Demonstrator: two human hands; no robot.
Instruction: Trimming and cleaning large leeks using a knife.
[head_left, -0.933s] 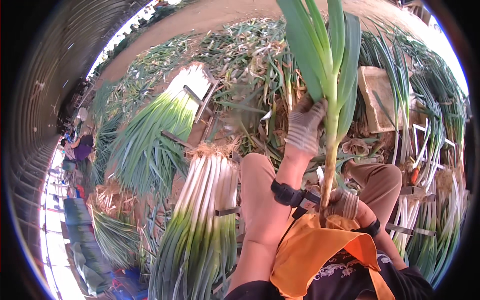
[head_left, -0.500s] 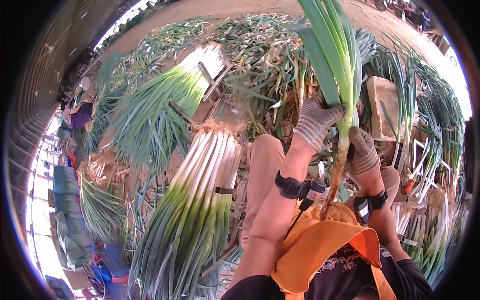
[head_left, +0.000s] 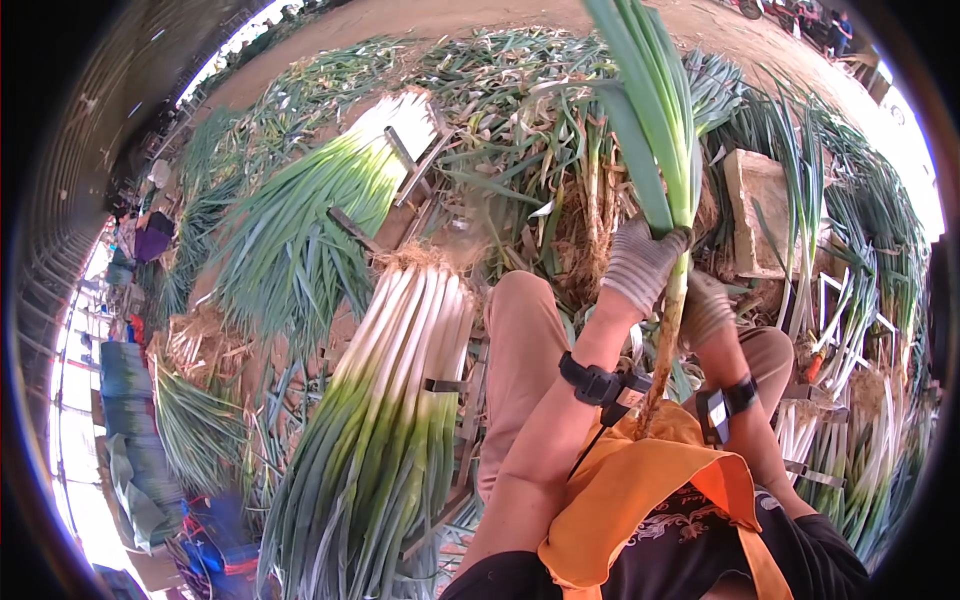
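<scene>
One long green onion [head_left: 678,170] stands nearly upright in front of me, its green leaves fanning upward and its brown, dirty lower stalk reaching down to my orange apron [head_left: 640,510]. My left hand [head_left: 645,265], in a grey striped glove, is wrapped round it where the leaves begin. Just right of the stalk, my gloved right hand [head_left: 706,308] is smeared by motion, so its fingers and any contact with the stalk are unclear. At my left, a thick bundle of trimmed green onions [head_left: 385,370] lies with white shafts and roots upward.
Another bundle of green onions [head_left: 320,190] rests in a metal rack [head_left: 420,165] farther off. A pale block [head_left: 755,215] stands at the right among untrimmed stalks. Clean white-stemmed onions [head_left: 870,440] lie at lower right. Leaf litter [head_left: 530,75] covers the ground ahead.
My left hand and the green onion have shifted slightly down and left in view. The right hand has lowered a little beside the stalk and is now blurred.
</scene>
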